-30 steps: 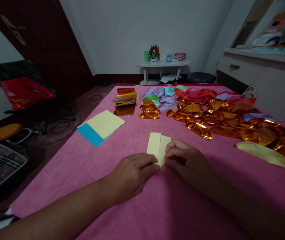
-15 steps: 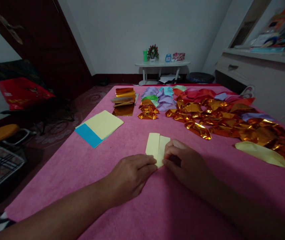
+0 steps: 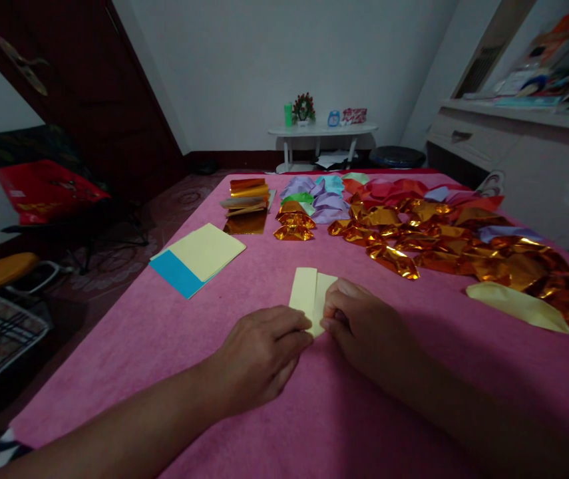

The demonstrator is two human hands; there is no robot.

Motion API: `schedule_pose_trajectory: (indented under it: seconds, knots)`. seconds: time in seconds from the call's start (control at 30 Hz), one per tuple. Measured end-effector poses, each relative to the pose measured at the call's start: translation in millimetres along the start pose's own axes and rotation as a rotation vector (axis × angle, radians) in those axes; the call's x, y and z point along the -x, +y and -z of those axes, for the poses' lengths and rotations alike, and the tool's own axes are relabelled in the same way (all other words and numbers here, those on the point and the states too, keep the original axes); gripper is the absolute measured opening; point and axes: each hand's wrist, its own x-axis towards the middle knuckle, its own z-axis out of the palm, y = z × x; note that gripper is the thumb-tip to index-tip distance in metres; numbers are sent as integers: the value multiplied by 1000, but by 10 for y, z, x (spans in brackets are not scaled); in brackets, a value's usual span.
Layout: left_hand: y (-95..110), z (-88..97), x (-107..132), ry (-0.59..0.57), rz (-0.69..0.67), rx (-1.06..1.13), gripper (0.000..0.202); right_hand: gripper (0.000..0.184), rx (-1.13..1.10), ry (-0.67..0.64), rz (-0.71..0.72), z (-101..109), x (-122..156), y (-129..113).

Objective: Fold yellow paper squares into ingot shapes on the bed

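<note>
A pale yellow folded sheet of paper [image 3: 304, 293] lies on the pink cloth in front of me, with a lengthwise flap along its left part. My left hand [image 3: 267, 349] grips its lower left edge between thumb and fingers. At the right edge, my right hand [image 3: 361, 319] pinches the paper, its fingers curled and covering the lower right corner. Off to the left rests a stack of yellow paper [image 3: 209, 249] on a blue sheet [image 3: 177, 274]. A folded yellow paper piece [image 3: 518, 307] lies to the right.
Gold foil folded pieces [image 3: 444, 246] spread across the right side of the pink-covered surface [image 3: 139, 359]. Purple folded pieces [image 3: 331, 207] and a stack of gold foil sheets [image 3: 245, 223] lie further back. A white side table [image 3: 324, 130] stands by the wall.
My right hand's fingers have closed a little more on the paper's right edge. The left hand keeps its hold, and the view has shifted slightly.
</note>
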Motion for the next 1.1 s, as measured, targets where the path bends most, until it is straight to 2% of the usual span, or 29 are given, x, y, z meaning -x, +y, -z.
schedule_pose_trajectory:
  seconds: [0.33, 0.6, 0.83, 1.1]
  knots:
    - [0, 33, -8, -60, 71, 76, 27, 16, 32, -8, -47, 2, 1, -44]
    - [-11, 24, -14, -55, 69, 89, 26, 16, 9, 6, -36, -11, 6, -20]
    - [-8, 36, -7, -31, 63, 84, 24, 14, -101, -6, 1, 38, 24, 24]
    - [-22, 33, -7, -33, 61, 83, 25, 13, -253, -16, -26, 35, 51, 80]
